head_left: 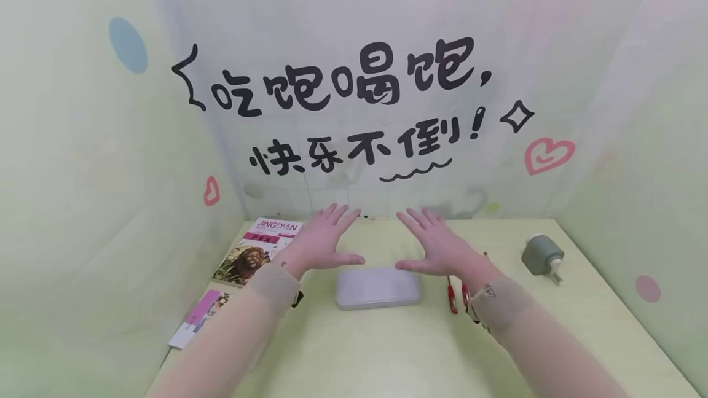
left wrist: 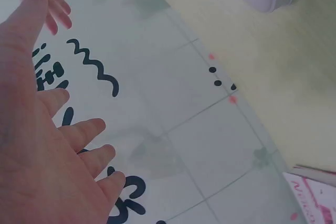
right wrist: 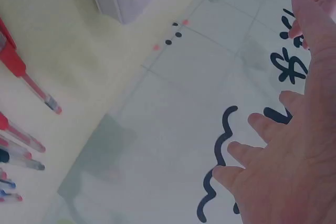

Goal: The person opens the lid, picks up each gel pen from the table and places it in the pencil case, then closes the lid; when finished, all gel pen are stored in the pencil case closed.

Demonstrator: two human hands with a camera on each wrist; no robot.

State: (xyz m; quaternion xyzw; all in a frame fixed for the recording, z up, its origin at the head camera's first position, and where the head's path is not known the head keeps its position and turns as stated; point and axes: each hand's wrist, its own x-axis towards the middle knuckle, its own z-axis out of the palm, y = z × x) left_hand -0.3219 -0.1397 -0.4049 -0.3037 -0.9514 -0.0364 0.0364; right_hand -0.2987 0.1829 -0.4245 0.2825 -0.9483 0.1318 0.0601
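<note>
A pale lavender flat case with rounded corners lies on the table in front of me. Over its far left side my left hand is held up with fingers spread and nothing in it. My right hand mirrors it above the far right side, also with fingers apart and holding nothing. In the left wrist view the left palm appears against the printed backdrop, the case's corner at the top. The right wrist view has the right hand likewise apart from the case.
Red pens lie right of the case, partly hidden by my right arm; the right wrist view has several pens. A grey-green bottle lies further right. At left are a magazine and a smaller booklet. Printed cloth surrounds the table.
</note>
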